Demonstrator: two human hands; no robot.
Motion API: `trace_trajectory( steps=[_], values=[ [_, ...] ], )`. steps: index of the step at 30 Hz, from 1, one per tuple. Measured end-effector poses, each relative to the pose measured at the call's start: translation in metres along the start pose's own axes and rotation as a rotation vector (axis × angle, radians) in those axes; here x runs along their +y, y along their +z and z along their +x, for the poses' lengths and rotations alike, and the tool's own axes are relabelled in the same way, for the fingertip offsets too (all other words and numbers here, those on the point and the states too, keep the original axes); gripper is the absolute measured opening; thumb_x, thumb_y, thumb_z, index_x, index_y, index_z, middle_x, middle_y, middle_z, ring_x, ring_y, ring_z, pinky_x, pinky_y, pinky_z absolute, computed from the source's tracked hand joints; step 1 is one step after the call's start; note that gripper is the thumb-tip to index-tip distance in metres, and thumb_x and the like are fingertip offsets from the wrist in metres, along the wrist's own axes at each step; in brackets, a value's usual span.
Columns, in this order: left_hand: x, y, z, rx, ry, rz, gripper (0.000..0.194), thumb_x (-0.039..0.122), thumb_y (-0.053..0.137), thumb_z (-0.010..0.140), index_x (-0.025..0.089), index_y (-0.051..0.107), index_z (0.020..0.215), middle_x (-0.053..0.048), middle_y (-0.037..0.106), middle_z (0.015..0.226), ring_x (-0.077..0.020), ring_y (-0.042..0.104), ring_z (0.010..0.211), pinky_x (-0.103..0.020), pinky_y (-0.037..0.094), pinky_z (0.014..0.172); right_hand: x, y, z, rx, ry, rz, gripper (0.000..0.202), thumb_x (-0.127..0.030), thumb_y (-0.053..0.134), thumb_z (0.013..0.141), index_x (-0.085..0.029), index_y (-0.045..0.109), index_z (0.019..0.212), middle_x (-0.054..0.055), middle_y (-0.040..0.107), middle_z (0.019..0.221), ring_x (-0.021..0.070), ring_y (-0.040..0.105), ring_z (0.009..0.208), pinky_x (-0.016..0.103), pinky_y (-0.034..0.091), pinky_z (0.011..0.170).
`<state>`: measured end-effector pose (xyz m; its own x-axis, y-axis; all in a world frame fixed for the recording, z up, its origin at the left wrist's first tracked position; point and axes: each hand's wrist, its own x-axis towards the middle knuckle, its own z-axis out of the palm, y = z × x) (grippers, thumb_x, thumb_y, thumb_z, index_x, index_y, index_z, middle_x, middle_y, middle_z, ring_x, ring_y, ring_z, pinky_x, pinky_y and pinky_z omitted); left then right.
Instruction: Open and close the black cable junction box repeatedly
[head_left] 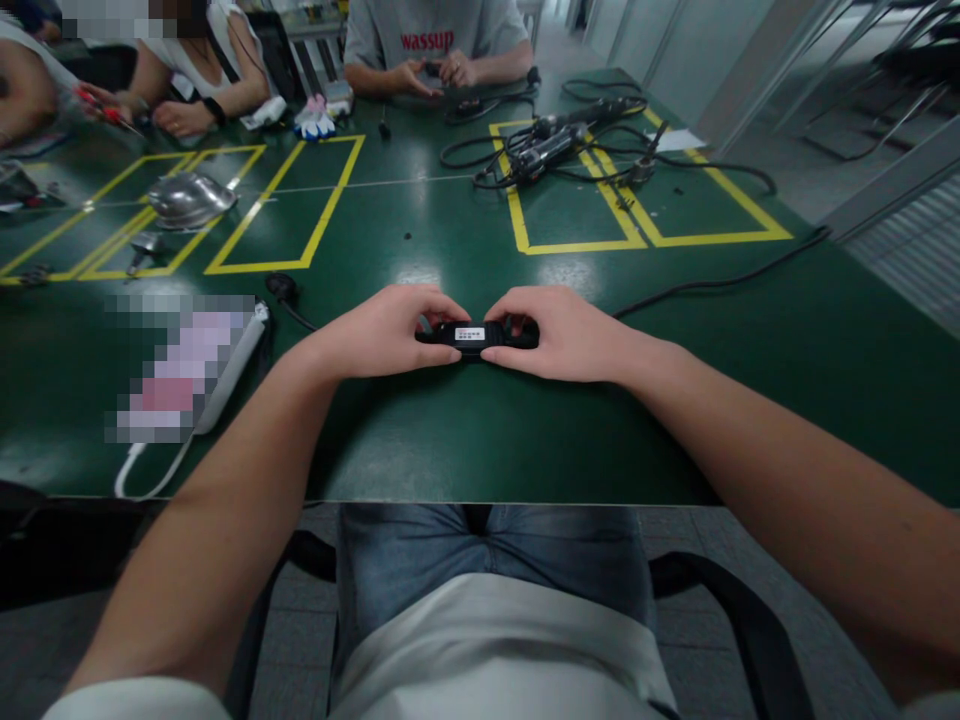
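Between my two hands is a small black box-shaped device point(470, 337) with a white printed label, held just above or on the green table near its front edge. My left hand point(397, 330) pinches its left end between thumb and fingers. On the other end, my right hand point(553, 335) grips in the same way, thumb in front and fingers behind. A black cable point(720, 284) runs from behind my right hand toward the right. Another black cable with a round plug-like end point(283, 288) comes out beside my left wrist.
A phone with a pixelated screen point(191, 370) and white cable lies at left. Yellow tape outlines point(581, 247) mark the green table point(420, 440). Dark cylindrical tools with cables point(551, 150) lie at back right, a metal bowl-like part point(187, 200) at back left. Several people sit opposite.
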<state>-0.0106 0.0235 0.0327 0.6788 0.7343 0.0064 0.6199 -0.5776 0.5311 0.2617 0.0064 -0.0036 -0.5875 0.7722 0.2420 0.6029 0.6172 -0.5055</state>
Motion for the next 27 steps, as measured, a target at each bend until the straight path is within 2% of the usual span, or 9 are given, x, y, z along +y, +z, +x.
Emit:
trace_trajectory(
  steps=[3, 6, 9, 12, 16, 20, 23, 25, 27],
  values=[
    [-0.001, 0.0, 0.001, 0.016, -0.006, -0.04, 0.049, 0.046, 0.079, 0.093, 0.02, 0.086, 0.134, -0.01, 0.087, 0.125, -0.0273, 0.079, 0.108, -0.04, 0.062, 0.102, 0.001, 0.002, 0.001, 0.027, 0.022, 0.029, 0.038, -0.05, 0.074, 0.101, -0.018, 0.087, 0.117, 0.01, 0.083, 0.098, 0.0242, 0.069, 0.079, 0.036, 0.049, 0.077],
    [-0.004, 0.003, 0.003, 0.114, -0.03, -0.026, 0.053, 0.045, 0.078, 0.095, 0.019, 0.082, 0.141, -0.011, 0.086, 0.13, -0.027, 0.078, 0.109, -0.04, 0.062, 0.1, 0.005, 0.004, 0.003, 0.088, 0.067, 0.043, 0.041, -0.048, 0.07, 0.105, -0.018, 0.085, 0.129, 0.008, 0.082, 0.095, 0.0237, 0.068, 0.079, 0.036, 0.049, 0.076],
    [-0.009, 0.008, 0.007, 0.228, -0.055, 0.051, 0.05, 0.04, 0.078, 0.096, 0.019, 0.081, 0.141, -0.011, 0.085, 0.129, -0.0265, 0.076, 0.108, -0.041, 0.06, 0.104, 0.01, 0.007, 0.005, 0.143, 0.107, 0.052, 0.041, -0.039, 0.071, 0.105, -0.018, 0.082, 0.139, 0.007, 0.082, 0.096, 0.0238, 0.069, 0.08, 0.037, 0.052, 0.079],
    [-0.014, 0.014, 0.011, 0.276, -0.094, 0.089, 0.044, 0.033, 0.078, 0.097, 0.02, 0.082, 0.139, -0.009, 0.084, 0.129, -0.0253, 0.076, 0.107, -0.04, 0.058, 0.107, 0.014, 0.009, 0.006, 0.167, 0.128, 0.037, 0.039, -0.031, 0.071, 0.103, -0.019, 0.081, 0.139, 0.008, 0.084, 0.101, 0.0244, 0.07, 0.082, 0.038, 0.055, 0.083],
    [-0.017, 0.019, 0.016, 0.232, -0.141, 0.095, 0.041, 0.028, 0.074, 0.099, 0.02, 0.082, 0.139, -0.009, 0.085, 0.121, -0.0252, 0.077, 0.104, -0.04, 0.057, 0.107, 0.012, 0.009, 0.006, 0.175, 0.153, 0.001, 0.032, -0.029, 0.068, 0.104, -0.018, 0.082, 0.131, 0.01, 0.084, 0.103, 0.0245, 0.07, 0.082, 0.038, 0.054, 0.082],
    [-0.017, 0.019, 0.015, 0.207, -0.122, 0.102, 0.04, 0.028, 0.07, 0.1, 0.02, 0.082, 0.138, -0.01, 0.084, 0.124, -0.0251, 0.077, 0.105, -0.041, 0.056, 0.106, 0.007, 0.003, 0.004, 0.146, 0.154, -0.015, 0.017, -0.035, 0.069, 0.102, -0.021, 0.079, 0.106, 0.007, 0.081, 0.093, 0.0239, 0.068, 0.079, 0.037, 0.051, 0.077],
    [-0.014, 0.011, 0.012, 0.238, -0.09, 0.132, 0.029, 0.032, 0.069, 0.099, 0.019, 0.084, 0.121, -0.012, 0.082, 0.126, -0.0231, 0.075, 0.097, -0.041, 0.056, 0.1, 0.005, -0.005, 0.002, 0.083, 0.149, 0.012, 0.015, -0.039, 0.074, 0.097, -0.024, 0.072, 0.095, 0.004, 0.077, 0.085, 0.0226, 0.067, 0.075, 0.036, 0.049, 0.074],
    [-0.012, 0.004, 0.008, 0.201, -0.113, 0.13, 0.022, 0.038, 0.071, 0.097, 0.02, 0.081, 0.103, -0.009, 0.081, 0.108, -0.0231, 0.072, 0.089, -0.039, 0.055, 0.091, 0.005, -0.009, 0.001, 0.009, 0.143, 0.042, 0.015, -0.038, 0.077, 0.093, -0.024, 0.07, 0.094, 0.003, 0.075, 0.082, 0.0214, 0.066, 0.073, 0.035, 0.047, 0.072],
    [-0.01, -0.002, 0.005, 0.049, -0.142, 0.055, 0.023, 0.044, 0.074, 0.094, 0.021, 0.075, 0.094, -0.005, 0.078, 0.091, -0.0224, 0.07, 0.081, -0.036, 0.052, 0.08, 0.005, -0.013, 0.0, -0.06, 0.127, 0.064, 0.015, -0.036, 0.078, 0.09, -0.024, 0.069, 0.094, 0.002, 0.073, 0.08, 0.0203, 0.064, 0.071, 0.034, 0.047, 0.07]
  ],
)
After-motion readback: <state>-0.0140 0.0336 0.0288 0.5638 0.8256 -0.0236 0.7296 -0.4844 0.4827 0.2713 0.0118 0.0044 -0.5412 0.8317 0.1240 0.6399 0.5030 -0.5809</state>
